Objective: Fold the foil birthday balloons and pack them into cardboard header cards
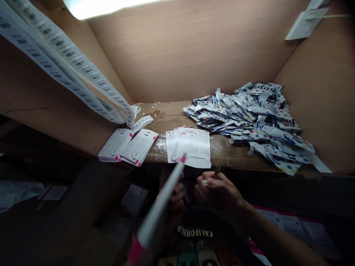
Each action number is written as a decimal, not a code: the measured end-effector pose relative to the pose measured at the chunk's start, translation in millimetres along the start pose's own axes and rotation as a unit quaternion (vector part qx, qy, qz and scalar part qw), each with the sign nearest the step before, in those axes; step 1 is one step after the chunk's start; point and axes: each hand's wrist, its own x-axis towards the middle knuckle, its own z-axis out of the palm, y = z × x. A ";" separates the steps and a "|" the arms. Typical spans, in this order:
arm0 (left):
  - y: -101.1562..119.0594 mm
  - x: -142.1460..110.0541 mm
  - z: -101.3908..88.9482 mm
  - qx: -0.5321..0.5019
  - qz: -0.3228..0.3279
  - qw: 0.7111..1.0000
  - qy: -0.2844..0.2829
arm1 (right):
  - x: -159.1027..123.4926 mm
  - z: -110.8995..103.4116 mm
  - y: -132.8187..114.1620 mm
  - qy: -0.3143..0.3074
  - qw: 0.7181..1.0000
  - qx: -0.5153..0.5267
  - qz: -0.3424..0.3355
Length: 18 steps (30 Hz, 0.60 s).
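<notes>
My left hand (177, 199) is in shadow below the bench edge, its fingers curled behind a white card packet (159, 208) with pink ends. This packet stands nearly edge-on to me, tilted and blurred. To the right, my right hand (219, 188) is closed, fingers bent and thumb pressed in. A small white bit shows at its fingertips and a dark narrow piece sticks up by the thumb; I cannot make out either. Just beyond the hands, a fanned pile of white packets (197, 146) lies at the bench's front edge.
Two stacks of printed packets (140, 147) lie at the left. Above them hang long strips of barcode labels (83, 70). A large heap of shiny patterned pouches (249, 114) fills the right side. Wooden panels (194, 48) enclose the bench, with a lamp (105, 7) overhead.
</notes>
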 end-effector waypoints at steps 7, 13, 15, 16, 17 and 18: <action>0.1 -11.6 16.8 -0.178 0.054 0.981 0.055 | 18.8 -21.3 13.3 -0.074 0.957 -0.280 0.016; -10.9 -18.6 17.7 -0.177 0.007 0.983 0.059 | 43.2 -6.0 40.8 -0.016 0.919 -0.387 -0.076; -17.2 -20.6 12.3 -0.195 0.003 0.979 0.058 | 42.4 -2.2 42.8 -0.027 0.931 -0.354 -0.077; -21.5 -21.8 9.4 -0.209 0.001 0.976 0.055 | 41.2 0.0 43.3 -0.032 0.942 -0.326 -0.068; -26.1 -22.8 6.5 -0.226 0.001 0.973 0.052 | 39.5 2.6 43.7 -0.035 0.956 -0.286 -0.048; -30.1 -23.3 3.9 -0.243 0.002 0.969 0.050 | 37.3 5.6 43.7 -0.037 0.972 -0.232 -0.015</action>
